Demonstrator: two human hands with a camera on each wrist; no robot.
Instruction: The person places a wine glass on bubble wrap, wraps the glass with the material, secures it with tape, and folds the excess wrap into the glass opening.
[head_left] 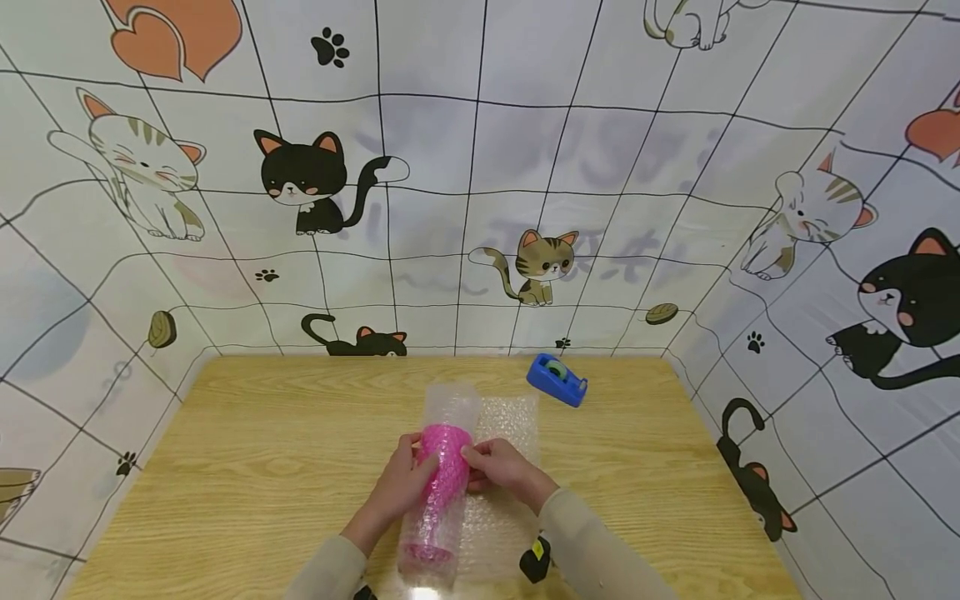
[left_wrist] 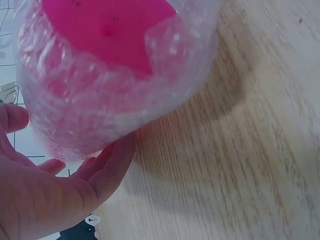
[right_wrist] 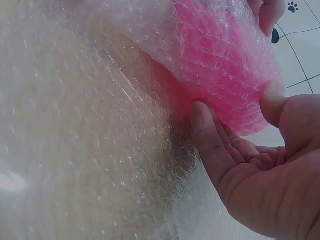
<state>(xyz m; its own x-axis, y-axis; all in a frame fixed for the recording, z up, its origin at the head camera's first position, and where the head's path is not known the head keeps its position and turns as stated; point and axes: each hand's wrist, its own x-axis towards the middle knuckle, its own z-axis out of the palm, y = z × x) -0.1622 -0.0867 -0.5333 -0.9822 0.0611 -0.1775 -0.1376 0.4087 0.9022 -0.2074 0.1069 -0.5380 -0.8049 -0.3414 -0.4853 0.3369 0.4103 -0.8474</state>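
Observation:
A bright pink cylinder (head_left: 446,467) lies lengthwise on the table, rolled in clear bubble wrap (head_left: 452,402) that extends past both its ends. My left hand (head_left: 403,482) grips the roll from the left, thumb on top and fingers round the far side. In the left wrist view the near end shows a flat pink face (left_wrist: 107,30) with wrap around it. My right hand (head_left: 510,468) holds the roll's right side, thumb on top. Its fingers (right_wrist: 210,135) sit low against the roll in the right wrist view, over the flat part of the wrap (right_wrist: 90,150).
A blue tape dispenser (head_left: 557,380) stands at the back right of the wooden table (head_left: 285,450). The unrolled bubble wrap (head_left: 510,425) spreads to the right of the roll. Behind and beside the table hangs a cat-printed sheet (head_left: 435,142).

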